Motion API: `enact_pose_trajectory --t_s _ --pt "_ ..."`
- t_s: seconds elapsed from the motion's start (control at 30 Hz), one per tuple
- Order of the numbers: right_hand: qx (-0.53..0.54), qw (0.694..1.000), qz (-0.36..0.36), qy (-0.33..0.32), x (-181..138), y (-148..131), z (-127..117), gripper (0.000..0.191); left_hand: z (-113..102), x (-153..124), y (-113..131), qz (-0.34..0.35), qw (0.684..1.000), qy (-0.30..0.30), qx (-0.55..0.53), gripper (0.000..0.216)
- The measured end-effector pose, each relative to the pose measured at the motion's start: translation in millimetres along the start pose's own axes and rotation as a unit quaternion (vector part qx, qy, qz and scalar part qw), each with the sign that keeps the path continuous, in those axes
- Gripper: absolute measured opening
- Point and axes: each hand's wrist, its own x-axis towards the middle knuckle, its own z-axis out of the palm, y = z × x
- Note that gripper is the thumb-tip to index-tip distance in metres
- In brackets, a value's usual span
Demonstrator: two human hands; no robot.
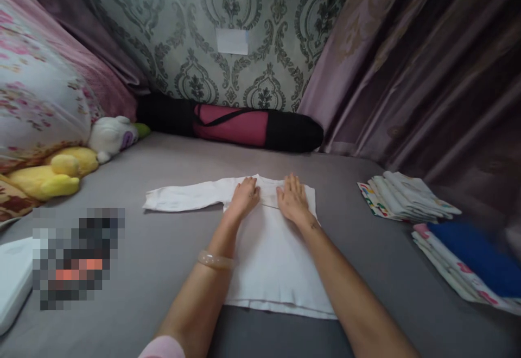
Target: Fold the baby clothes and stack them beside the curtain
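Observation:
A white long-sleeved top [268, 255] lies flat on the grey bed sheet [163, 249], its hem toward me. One sleeve [179, 198] stretches out to the left. My left hand [245, 195] rests flat on the upper part of the top, near the collar. My right hand [292, 198] presses flat beside it, fingers spread and pointing away from me. Neither hand grips the cloth. A pale bangle [215, 261] circles my left wrist.
A stack of folded white cloths [407, 195] and a second folded pile topped with blue [472, 263] lie at right. Yellow [49, 176] and white plush toys [112, 136] sit at left by a floral pillow [36, 97]. A black-and-maroon rolled bag [236, 125] lies against the wall.

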Motion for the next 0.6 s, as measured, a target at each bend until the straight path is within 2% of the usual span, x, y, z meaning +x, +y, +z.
enact_pose_trajectory --t_s 0.1,0.27,0.37,0.47,0.6 --pt "0.034 0.994 -0.078 -0.065 -6 -21 5 0.059 -28 1 -15 -0.045 0.998 0.030 -0.042 0.040" --pt "0.035 0.988 -0.055 -0.139 -6 -32 3 0.058 -83 -14 -66 -0.150 0.984 0.065 -0.067 0.044" --pt "0.039 0.989 -0.070 -0.126 -4 -44 -1 0.059 -109 -30 -103 -0.234 0.964 0.125 -0.030 0.044" --pt "0.049 0.987 -0.118 -0.099 -7 -58 5 0.060 -124 -48 -133 -0.306 0.937 0.170 0.021 0.041" --pt "0.048 0.982 -0.130 -0.125 -7 -62 12 0.062 -125 -63 -155 -0.406 0.896 0.178 0.037 0.037"
